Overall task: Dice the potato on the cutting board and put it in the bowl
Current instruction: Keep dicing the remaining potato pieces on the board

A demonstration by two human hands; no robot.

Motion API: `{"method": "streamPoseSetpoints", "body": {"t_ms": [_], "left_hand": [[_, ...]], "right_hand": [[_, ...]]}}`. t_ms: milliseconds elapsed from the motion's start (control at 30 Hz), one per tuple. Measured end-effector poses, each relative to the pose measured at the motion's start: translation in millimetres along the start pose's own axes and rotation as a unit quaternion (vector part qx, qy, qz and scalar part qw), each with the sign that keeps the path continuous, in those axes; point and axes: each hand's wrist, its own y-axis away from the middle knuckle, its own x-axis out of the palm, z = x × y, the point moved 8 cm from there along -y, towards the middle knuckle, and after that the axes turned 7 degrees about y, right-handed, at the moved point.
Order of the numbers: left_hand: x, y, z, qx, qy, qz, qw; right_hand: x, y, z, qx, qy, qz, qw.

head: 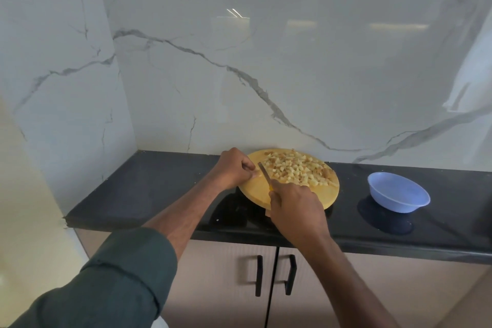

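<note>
A round yellow cutting board (pixel 253 193) lies on the black counter, with several diced potato pieces (pixel 295 169) heaped on its far right half. My right hand (pixel 295 210) grips a yellow-handled knife (pixel 265 174), its blade resting on the board's left part. My left hand (pixel 234 169) sits at the board's left edge, fingers curled, pinching a small pale potato piece (pixel 256 173) against the blade. A light blue bowl (pixel 398 192) stands on the counter to the right of the board; no potato shows in it.
The black counter (pixel 149 189) runs along a white marble wall, ending at a corner on the left. Below its front edge are cabinet doors with two black handles (pixel 275 274). Counter space lies between board and bowl.
</note>
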Motion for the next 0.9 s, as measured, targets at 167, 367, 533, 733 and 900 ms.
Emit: {"method": "streamPoseSetpoints", "body": {"t_ms": [167,367,533,733,900], "left_hand": [[0.6,-0.4,0.6,0.007,-0.002,-0.002,1.000],[-1.8,0.3,2.3,0.003,0.008,-0.026,1.000],[-1.2,-0.1,3.0,-0.001,0.012,-0.027,1.000],[0.0,0.1,4.4,-0.005,0.014,-0.030,0.999],[0.1,-0.3,3.0,-0.001,0.016,-0.032,0.999]], "right_hand": [[-1.0,-1.4,4.9,-0.011,-0.001,-0.011,1.000],[2.6,-2.9,7.0,-0.012,0.037,-0.001,0.999],[2.9,-1.7,7.2,-0.010,0.045,0.000,0.999],[3.1,-3.2,8.2,-0.013,0.053,0.001,0.999],[5.0,-6.3,8.9,-0.012,0.052,0.012,0.999]]}}
